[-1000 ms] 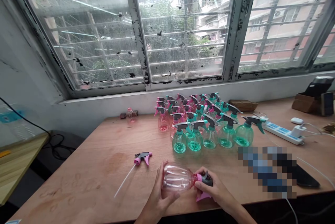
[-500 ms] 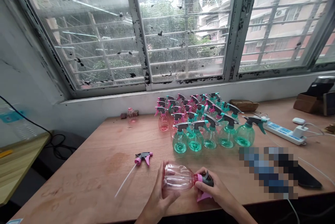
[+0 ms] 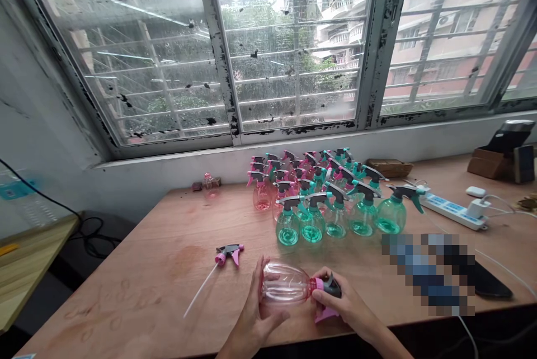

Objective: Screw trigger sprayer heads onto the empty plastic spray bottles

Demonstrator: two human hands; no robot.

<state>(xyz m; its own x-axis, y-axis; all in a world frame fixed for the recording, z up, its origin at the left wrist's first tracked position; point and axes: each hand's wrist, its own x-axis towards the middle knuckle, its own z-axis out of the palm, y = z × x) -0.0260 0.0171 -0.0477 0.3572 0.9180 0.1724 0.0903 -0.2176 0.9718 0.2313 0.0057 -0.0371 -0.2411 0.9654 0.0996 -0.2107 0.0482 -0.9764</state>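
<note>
A clear pink spray bottle (image 3: 287, 283) lies sideways between my hands, above the near edge of the table. My left hand (image 3: 258, 308) cups its base end, palm against the bottom and thumb beneath. My right hand (image 3: 335, 297) is closed around the pink collar and dark spray head at the neck, with the pink trigger pointing down. Left of my hands a loose spray head (image 3: 229, 254), dark with pink parts, rests on the table, its white dip tube slanting toward me. Beyond them stand several upright spray bottles (image 3: 311, 225), green in front and pink behind.
One pink bottle without a spray head (image 3: 211, 185) stands near the wall. On the right are a white power strip (image 3: 455, 208) with cables, a black phone-like slab (image 3: 489, 279) beside a blurred patch, and a brown box (image 3: 486, 163). Windows line the wall behind the wooden table (image 3: 138, 269).
The view shifts slightly. Both hands keep hold of the pink spray bottle in nearly the same place; the left fingers show a very small shift at its base.
</note>
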